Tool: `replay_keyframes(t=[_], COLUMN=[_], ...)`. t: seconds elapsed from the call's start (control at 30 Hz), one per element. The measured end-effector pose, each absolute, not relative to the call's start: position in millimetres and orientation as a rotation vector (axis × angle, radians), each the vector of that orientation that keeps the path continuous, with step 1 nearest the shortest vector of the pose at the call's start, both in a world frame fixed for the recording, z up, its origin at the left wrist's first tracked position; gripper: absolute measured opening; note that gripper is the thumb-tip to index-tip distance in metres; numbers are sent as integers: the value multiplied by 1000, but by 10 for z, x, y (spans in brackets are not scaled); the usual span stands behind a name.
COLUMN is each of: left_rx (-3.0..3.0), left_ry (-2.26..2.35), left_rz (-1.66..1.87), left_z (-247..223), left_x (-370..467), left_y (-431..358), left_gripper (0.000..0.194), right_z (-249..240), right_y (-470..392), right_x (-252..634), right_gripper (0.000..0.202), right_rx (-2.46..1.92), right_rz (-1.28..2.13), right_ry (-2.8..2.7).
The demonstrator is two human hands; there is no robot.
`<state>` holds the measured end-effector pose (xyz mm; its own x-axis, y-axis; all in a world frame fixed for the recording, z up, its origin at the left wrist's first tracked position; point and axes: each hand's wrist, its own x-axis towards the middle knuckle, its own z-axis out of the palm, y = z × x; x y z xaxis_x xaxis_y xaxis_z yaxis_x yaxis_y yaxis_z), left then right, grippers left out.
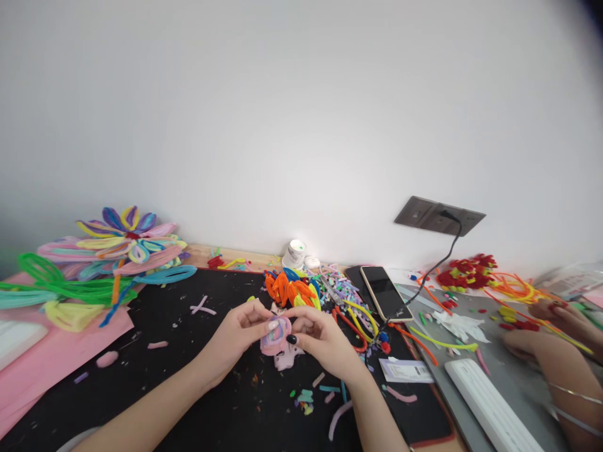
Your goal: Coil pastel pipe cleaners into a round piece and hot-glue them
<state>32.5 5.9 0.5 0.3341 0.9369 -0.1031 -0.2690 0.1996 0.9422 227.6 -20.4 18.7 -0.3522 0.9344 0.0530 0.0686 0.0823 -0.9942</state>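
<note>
Between both hands is a small pink fuzzy piece (pixel 273 341) with pale purple and mint loops in its middle. My left hand (pixel 240 331) pinches its upper left side between thumb and fingers. My right hand (pixel 313 336) has its fingers closed at the piece's right edge, its dark-nailed thumb beside it. Under the pink piece, a pale crumpled scrap (pixel 286 359) lies on the black mat (pixel 198 351). Just behind the hands sits an orange, blue and yellow bundle of fuzzy stems (pixel 289 290).
A large fuzzy flower (pixel 132 237) lies at the left on pink sheets (pixel 42 376). Rightward are pliers (pixel 360 320), a phone (pixel 386 294), a white power strip (pixel 492 405) and a black cable (pixel 440 263). A co-worker's hands (pixel 541 333) are at the far right.
</note>
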Motion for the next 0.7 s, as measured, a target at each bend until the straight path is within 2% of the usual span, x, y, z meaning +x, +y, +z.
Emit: replay_keyframes(t=[0.2, 0.7], left_rx=[1028, 991], left_ry=[771, 766], left_rz=[962, 960], left_z=[-25, 22], left_x=[308, 319], left_y=[76, 64], left_gripper=[22, 28], right_z=[226, 206], right_y=[-203, -217], right_x=[2261, 2269], right_gripper=[27, 26], right_rx=[-1045, -1014], right_rz=[1380, 1387], right_ry=[-1553, -1550])
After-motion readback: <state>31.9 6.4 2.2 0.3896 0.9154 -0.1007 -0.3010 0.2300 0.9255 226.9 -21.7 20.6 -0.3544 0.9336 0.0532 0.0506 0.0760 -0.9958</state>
